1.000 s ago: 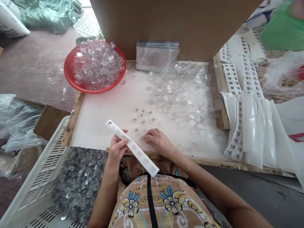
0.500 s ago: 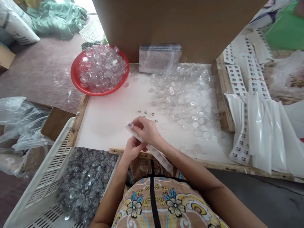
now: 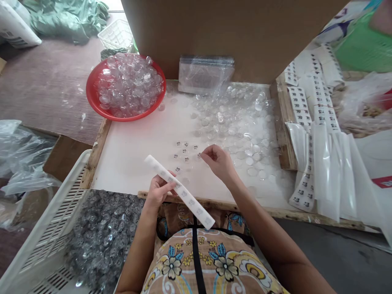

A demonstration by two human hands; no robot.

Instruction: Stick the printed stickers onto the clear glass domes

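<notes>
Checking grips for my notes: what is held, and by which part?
The left hand holds the white strip near its middle; whether the right hand holds anything cannot be told.

I'm in a workshop: clear discs [image 3: 250, 161] strewn over the table [image 3: 131, 147], a crate [image 3: 63, 204] of parts [image 3: 104, 232], bundled printed strips [image 3: 324, 96].

Just one head cam, pretty close, above and behind left grip [image 3: 159, 188] and right grip [image 3: 219, 163], forward-down angle
</notes>
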